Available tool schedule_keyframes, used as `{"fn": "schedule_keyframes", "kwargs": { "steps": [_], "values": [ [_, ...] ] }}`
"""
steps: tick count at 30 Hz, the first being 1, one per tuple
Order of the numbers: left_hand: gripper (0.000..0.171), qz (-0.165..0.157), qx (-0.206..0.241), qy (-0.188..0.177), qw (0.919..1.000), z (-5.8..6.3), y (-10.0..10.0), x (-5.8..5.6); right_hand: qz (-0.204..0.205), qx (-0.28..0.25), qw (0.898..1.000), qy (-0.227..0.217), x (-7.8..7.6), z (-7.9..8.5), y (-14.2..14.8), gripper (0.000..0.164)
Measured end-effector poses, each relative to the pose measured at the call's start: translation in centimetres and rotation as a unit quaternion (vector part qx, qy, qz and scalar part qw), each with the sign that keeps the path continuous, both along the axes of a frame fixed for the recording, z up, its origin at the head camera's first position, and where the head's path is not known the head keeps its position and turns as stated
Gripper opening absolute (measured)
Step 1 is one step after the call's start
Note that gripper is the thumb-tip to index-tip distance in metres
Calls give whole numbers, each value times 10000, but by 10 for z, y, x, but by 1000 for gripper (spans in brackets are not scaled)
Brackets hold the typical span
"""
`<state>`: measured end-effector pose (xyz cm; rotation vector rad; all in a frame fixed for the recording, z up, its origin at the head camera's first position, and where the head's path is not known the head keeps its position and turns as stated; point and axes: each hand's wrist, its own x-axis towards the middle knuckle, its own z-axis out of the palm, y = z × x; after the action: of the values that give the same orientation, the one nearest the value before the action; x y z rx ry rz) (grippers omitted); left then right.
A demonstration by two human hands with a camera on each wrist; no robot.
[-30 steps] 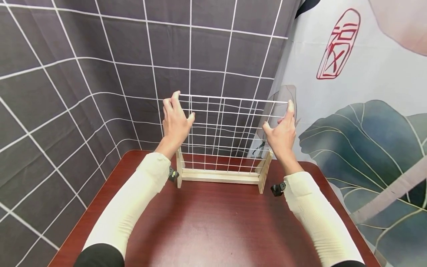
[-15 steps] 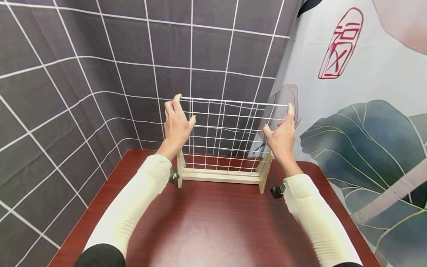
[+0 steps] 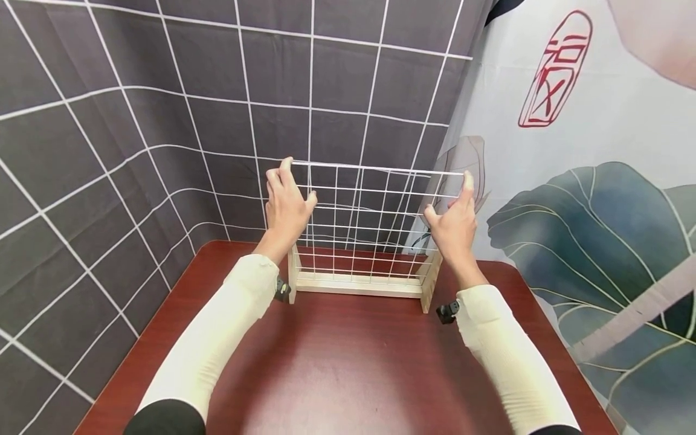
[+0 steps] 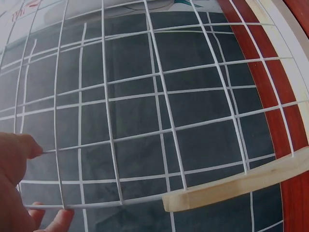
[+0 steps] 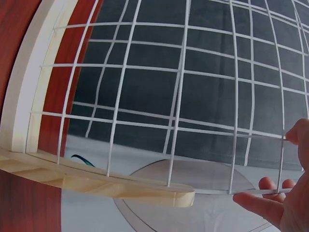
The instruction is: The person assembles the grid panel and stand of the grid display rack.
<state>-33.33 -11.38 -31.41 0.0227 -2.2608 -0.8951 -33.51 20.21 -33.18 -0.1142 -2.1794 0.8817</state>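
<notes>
A white wire grid panel (image 3: 380,168) stands upright in a pale wooden stand (image 3: 359,287) on the table. My left hand (image 3: 287,205) grips the panel's left edge near the top, thumb on the near side and fingers at the outer wire. On the opposite edge, my right hand (image 3: 455,226) holds the panel in the same way. The left wrist view shows the left upright (image 4: 231,187) alongside the panel's edge wire. In the right wrist view the other upright (image 5: 96,181) runs along the right edge. How the lower wires sit in the base is too small to tell.
The reddish-brown table (image 3: 348,362) extends in front of the stand. Behind and to the left hangs a dark curtain (image 3: 277,72) with white grid lines. A pale curtain (image 3: 500,109) with printed leaves hangs at the right.
The panel's top edge has come down a little, and both hands have lowered with it. The right hand has also shifted slightly left in view. The stand keeps its place.
</notes>
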Motion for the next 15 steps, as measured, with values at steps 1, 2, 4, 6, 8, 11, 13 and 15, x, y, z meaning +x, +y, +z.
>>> {"fn": "schedule_keyframes", "kwargs": {
  "steps": [1,2,4,6,8,11,13,15],
  "values": [
    [84,14,-8,7,10000,0,0,0,-11,8,10000,-20,0,0,-1,96],
    [84,31,-12,10,10000,0,0,1,-8,9,10000,-33,0,-1,-1,96],
    [84,65,-12,6,10000,0,1,2,12,2,10000,-57,1,-1,-2,96],
    [84,104,2,-31,9999,-1,1,2,36,12,10000,-67,0,-2,-2,96],
    [85,146,32,-68,9999,-1,1,2,57,8,10000,-71,0,-2,-2,96],
    [85,117,58,-114,9998,-1,1,1,13,5,10000,-74,-1,-2,-2,96],
    [86,61,33,-123,9999,-1,0,-1,15,-19,10000,-72,-2,-1,-1,96],
    [86,5,-33,-170,9998,-1,-3,-2,73,-47,9999,-142,-2,0,0,96]
  ]
}}
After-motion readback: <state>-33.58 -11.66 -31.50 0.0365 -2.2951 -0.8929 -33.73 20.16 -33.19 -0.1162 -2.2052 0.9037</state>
